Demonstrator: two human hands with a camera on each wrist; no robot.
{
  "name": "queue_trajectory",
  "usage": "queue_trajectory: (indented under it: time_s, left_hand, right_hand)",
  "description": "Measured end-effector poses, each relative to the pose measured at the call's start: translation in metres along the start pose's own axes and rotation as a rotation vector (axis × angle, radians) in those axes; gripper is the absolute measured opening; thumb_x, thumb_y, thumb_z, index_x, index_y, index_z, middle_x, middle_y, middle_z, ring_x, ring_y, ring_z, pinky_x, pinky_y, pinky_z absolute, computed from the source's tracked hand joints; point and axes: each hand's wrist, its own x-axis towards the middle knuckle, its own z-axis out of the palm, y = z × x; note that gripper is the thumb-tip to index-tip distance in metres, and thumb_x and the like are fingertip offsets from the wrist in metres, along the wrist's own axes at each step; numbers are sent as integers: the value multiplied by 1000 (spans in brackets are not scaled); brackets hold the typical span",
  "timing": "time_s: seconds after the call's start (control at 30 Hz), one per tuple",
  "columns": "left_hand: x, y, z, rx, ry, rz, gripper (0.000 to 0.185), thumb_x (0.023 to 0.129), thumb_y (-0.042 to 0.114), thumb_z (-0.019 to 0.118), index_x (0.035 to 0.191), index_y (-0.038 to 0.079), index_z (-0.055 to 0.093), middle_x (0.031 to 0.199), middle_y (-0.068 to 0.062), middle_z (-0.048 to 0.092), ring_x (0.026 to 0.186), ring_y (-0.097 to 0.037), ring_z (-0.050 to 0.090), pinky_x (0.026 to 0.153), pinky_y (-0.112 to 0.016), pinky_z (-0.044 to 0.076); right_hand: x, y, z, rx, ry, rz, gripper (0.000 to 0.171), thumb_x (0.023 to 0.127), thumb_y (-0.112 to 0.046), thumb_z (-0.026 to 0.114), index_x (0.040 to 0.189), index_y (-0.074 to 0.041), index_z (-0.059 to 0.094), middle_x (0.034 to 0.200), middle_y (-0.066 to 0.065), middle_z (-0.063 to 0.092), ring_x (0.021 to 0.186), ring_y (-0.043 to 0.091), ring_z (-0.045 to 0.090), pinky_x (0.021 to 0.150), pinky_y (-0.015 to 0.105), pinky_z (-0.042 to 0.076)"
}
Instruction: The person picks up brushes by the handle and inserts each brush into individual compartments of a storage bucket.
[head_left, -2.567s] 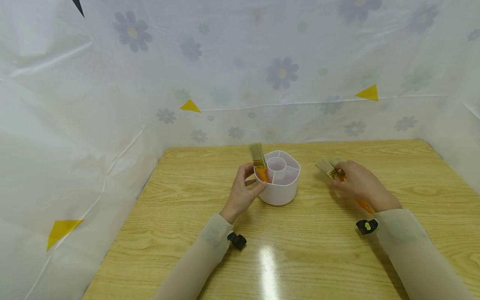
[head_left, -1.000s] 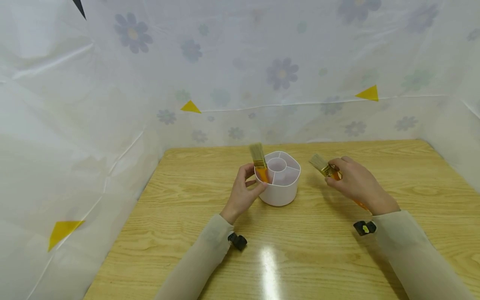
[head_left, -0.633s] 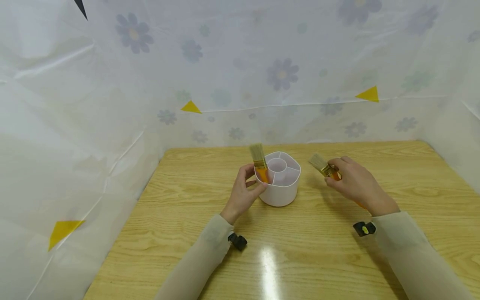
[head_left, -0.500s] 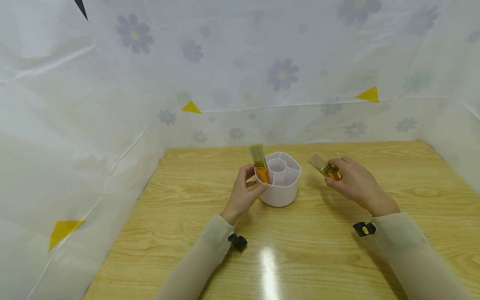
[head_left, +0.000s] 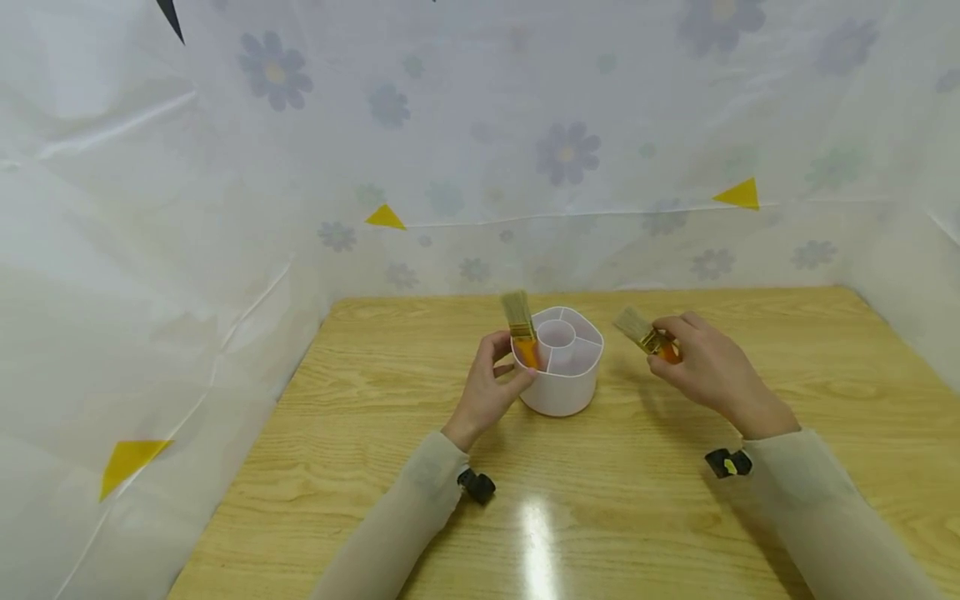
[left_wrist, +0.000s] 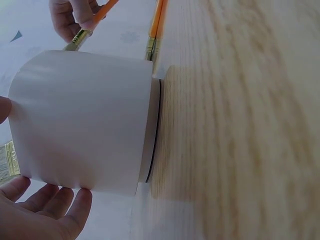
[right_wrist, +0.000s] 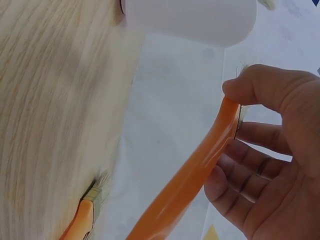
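Brush [head_left: 643, 335] should handle easily, we'd judge: prob. light, w/ a stiff, smooth orange handle that might slip a bit if held loosely, & soft bristles that'd splay under pressure. Best hold, imo, is the neck, by the metal band, i.e. abt where our R hand [head_left: 701, 362] has it: thumb on one side, fingers curled on the other. So that hand's gripping the brush, bristles aimed toward the tub [head_left: 558, 396], handle running back toward the wrist. It's up off the table [head_left: 637, 517], near the tub's right side, not touching. Our L hand [head_left: 487, 387] holds the tub, thumb by the front rim, fingers along the left wall. Tub's prob. thin plastic (hard to be sure), so light & easy to tip. A 2nd brush [head_left: 521, 329] stands tilted, bristles up, in its left-front compartment; a 3rd brush [right_wrist: 82, 217] lies on the table.
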Motion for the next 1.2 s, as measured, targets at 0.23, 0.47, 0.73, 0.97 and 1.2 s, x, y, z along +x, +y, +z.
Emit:
queue_trajectory:
  time_s: [0.23, 0.47, 0.73, 0.97, 1.2]
  left_hand:
    - [-1, -1, 1, -4, 6, -11, 59, 88, 3, 64, 136, -8, 33, 139, -25, 38, 130, -39, 38, 104, -54, 36]
    - [0, -1, 0, 2, -1, 4, 58, 89, 2, 62, 137, -8, 32, 138, -24, 39, 130, -38, 38, 104, -54, 36]
    - [0, -2, 0, 6, -3, 2, 58, 88, 2, 63, 137, -9, 32, 139, -25, 38, 131, -39, 38, 104, -54, 36]
    - [0, -3, 0, -1, 1, 0, 57, 89, 2, 63, 137, -8, 33, 139, -24, 39, 130, -38, 38, 103, -54, 37]
    - [1, -1, 0, 1, 7, 14, 58, 89, 3, 64, 136, -8, 34, 138, -24, 40, 130, -39, 38, 103, -55, 37]
  right_hand:
    - [0, -4, -1, 16, 25, 4, 47, 89, -23, 65, 129, -1, 53, 107, 14, 55, 80, 24, 57, 64, 42, 50]
    - [1, -9, -3, 29, 54, -8, 47, 88, -23, 66, 128, -2, 53, 107, 14, 55, 80, 24, 57, 64, 42, 50]
    - [0, -12, -4, 43, 79, -34, 46, 88, -22, 67, 128, -3, 54, 106, 12, 55, 78, 22, 56, 61, 38, 49]
    - [1, -17, -1, 43, 115, -56, 46, 86, -21, 70, 127, -6, 56, 101, 7, 54, 74, 18, 51, 57, 32, 44]
    - [2, -25, -3, 63, 183, -134, 45, 84, -19, 73, 125, -8, 58, 91, 1, 52, 70, 13, 46, 52, 28, 39]
